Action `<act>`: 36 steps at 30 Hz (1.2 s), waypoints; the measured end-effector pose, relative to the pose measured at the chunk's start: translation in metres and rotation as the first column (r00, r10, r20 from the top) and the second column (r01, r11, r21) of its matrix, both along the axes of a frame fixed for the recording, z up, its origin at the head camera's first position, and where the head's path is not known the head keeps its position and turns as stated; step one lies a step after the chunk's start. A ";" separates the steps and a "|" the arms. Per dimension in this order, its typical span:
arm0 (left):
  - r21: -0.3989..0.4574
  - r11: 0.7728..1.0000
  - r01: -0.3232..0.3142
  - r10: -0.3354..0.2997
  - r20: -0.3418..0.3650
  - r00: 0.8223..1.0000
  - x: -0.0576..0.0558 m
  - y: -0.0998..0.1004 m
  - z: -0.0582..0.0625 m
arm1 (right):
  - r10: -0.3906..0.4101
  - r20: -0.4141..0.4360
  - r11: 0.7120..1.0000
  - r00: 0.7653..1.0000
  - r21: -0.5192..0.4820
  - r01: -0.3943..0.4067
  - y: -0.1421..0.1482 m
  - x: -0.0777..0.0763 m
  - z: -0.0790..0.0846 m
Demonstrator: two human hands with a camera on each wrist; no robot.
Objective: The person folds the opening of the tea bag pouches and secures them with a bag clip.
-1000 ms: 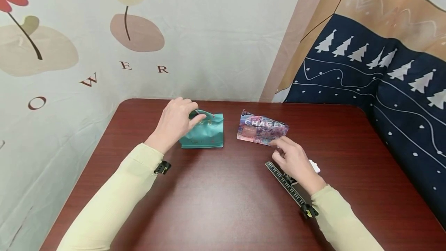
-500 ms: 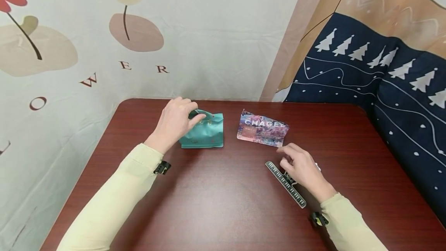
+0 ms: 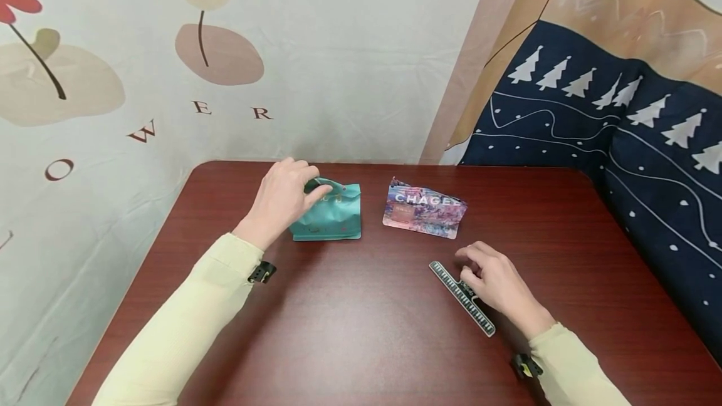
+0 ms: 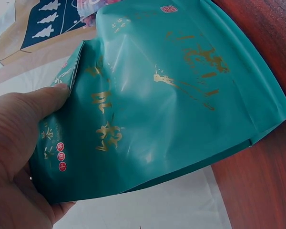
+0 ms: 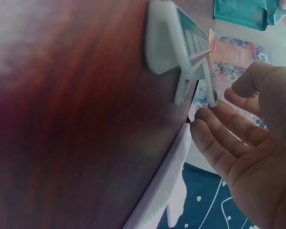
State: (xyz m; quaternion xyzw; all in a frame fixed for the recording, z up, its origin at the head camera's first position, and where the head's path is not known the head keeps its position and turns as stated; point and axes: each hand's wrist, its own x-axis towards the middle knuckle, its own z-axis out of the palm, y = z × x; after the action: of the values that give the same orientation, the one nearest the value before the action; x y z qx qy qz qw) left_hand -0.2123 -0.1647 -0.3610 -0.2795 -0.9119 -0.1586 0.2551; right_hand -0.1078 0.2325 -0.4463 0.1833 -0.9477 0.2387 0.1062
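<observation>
My left hand (image 3: 286, 198) pinches the folded top of a teal foil pouch (image 3: 333, 218) that stands on the table. In the left wrist view, the thumb presses the pouch's (image 4: 152, 105) folded-over flap, gold lettering on its front. My right hand (image 3: 499, 281) hovers low with loosely bent fingers, holding nothing. Just left of it lies a long bag clip (image 3: 462, 298) with a piano-key pattern and a black handle. In the right wrist view, the fingertips are close to that clip's (image 5: 181, 47) handle, and a pale second clip (image 5: 162, 186) lies beyond them.
A pink and purple pouch (image 3: 424, 210) printed CHAGEE stands at the back of the dark red wooden table (image 3: 350, 337), right of the teal pouch. Printed cloth (image 3: 350, 55) hangs behind the table, and navy cloth with white trees (image 3: 558, 118) covers the right side.
My right hand has drawn back from the purple pouch, toward the front and right, uncovering the pouch's lower corner and the piano-key clip's near end. The left hand keeps its grip unmoved.
</observation>
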 end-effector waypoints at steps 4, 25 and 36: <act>-0.002 1.000 -0.002 0.002 0.003 1.000 0.000 0.000 0.000 | 0.003 -0.013 1.000 1.000 0.002 -0.003 0.003 0.002 -0.003; 0.003 1.000 0.008 -0.008 -0.004 1.000 -0.002 -0.001 -0.002 | -0.002 -0.023 0.999 1.000 0.049 0.003 0.010 0.011 -0.008; 0.002 1.000 0.003 -0.003 0.008 1.000 -0.002 0.000 -0.001 | 0.010 0.010 0.997 1.000 0.081 -0.011 0.009 0.009 -0.001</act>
State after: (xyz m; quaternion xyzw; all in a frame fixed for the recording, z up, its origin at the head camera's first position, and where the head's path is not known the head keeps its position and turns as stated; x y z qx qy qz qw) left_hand -0.2142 -0.1649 -0.3619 -0.2801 -0.9123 -0.1609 0.2517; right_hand -0.0993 0.2414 -0.4468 0.1914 -0.9561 0.2015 0.0931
